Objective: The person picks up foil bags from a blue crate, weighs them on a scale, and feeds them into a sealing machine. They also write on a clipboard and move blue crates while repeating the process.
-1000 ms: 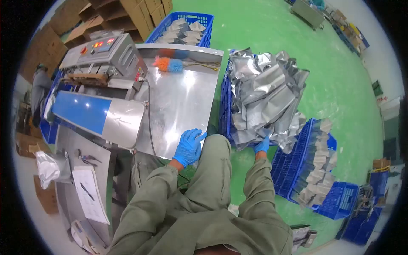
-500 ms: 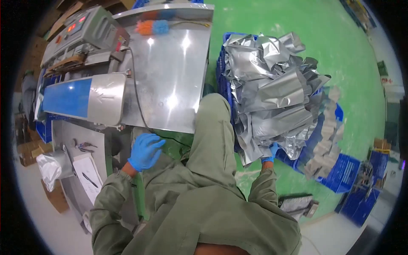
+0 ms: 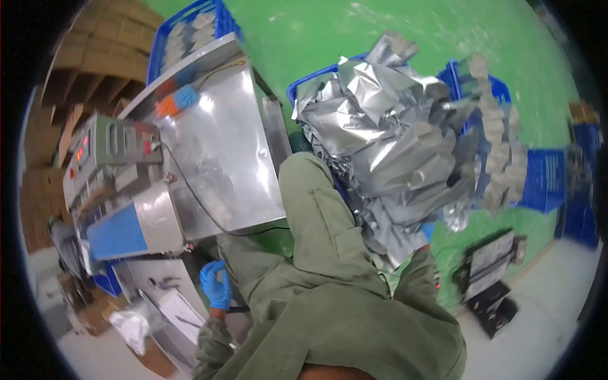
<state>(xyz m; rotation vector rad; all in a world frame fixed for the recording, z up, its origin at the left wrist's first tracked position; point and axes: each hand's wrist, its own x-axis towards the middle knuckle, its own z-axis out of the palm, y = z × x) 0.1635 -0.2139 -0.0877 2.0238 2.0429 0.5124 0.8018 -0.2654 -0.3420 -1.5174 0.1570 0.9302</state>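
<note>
My left hand (image 3: 216, 286), in a blue glove, hovers beside my left thigh, below the front edge of the steel table (image 3: 237, 209). Its fingers are loosely curved and apart, with nothing in them. At the lower right edge of a big heap of crumpled silver foil bags (image 3: 405, 152), my right hand (image 3: 429, 230) shows only as a patch of blue glove. The foil covers its fingers, so its grip is hidden. Under the heap, part of a blue crate (image 3: 292, 92) is visible by my right knee.
On the steel table sit a machine with red lit digits (image 3: 104, 149), a conveyor with a blue belt (image 3: 120, 231) and an orange-blue duster (image 3: 177, 101). A cable (image 3: 190, 187) crosses the tabletop. More blue crates (image 3: 544, 171) stand right; paper and a pen (image 3: 180, 316) lie lower left.
The view has turned, so the table and crates appear tilted. My left hand has drawn down, away from the table edge. My right hand stays at the heap, whose bags have shifted.
</note>
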